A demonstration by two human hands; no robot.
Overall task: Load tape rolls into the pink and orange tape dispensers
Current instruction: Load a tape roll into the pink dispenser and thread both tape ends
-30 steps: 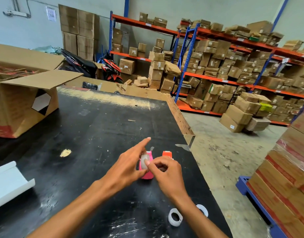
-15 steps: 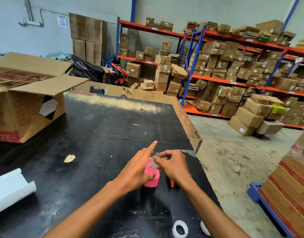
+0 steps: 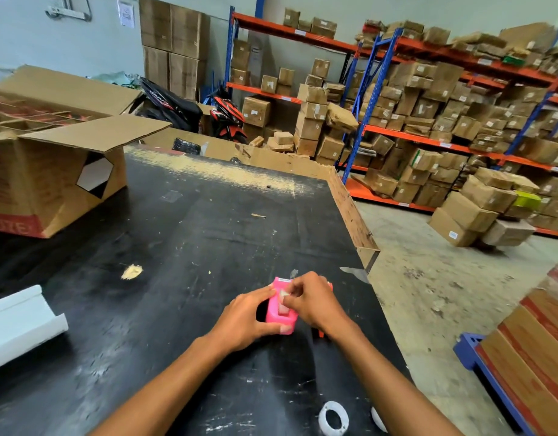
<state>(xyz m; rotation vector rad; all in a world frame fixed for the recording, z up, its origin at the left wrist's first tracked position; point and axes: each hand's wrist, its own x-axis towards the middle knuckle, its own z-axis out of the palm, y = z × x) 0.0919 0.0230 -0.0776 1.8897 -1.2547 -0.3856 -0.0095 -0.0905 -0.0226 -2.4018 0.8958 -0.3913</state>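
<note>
Small pink plastic tape dispenser (image 3: 280, 313) on black tabletop (image 3: 183, 247), near right edge. Left hand (image 3: 244, 319) grip closed round its left side and near end. Right hand (image 3: 312, 302) fingertips pinch pale tape roll (image 3: 284, 298) in dispenser's top. Orange dispenser (image 3: 321, 332) mostly hidden behind right hand. Two white roll rings (image 3: 333, 418) lie nearer, btwn forearms.

Black table (image 3: 183, 234), shelving racks (image 3: 454, 146), concrete floor (image 3: 428, 278)

Pink dispenser (image 3: 279, 313), orange one (image 3: 321, 332) just peeking out; scuffed black desk (image 3: 183, 247), white tape rolls (image 3: 333, 417), brown box (image 3: 51, 171) w/ red band.
</note>
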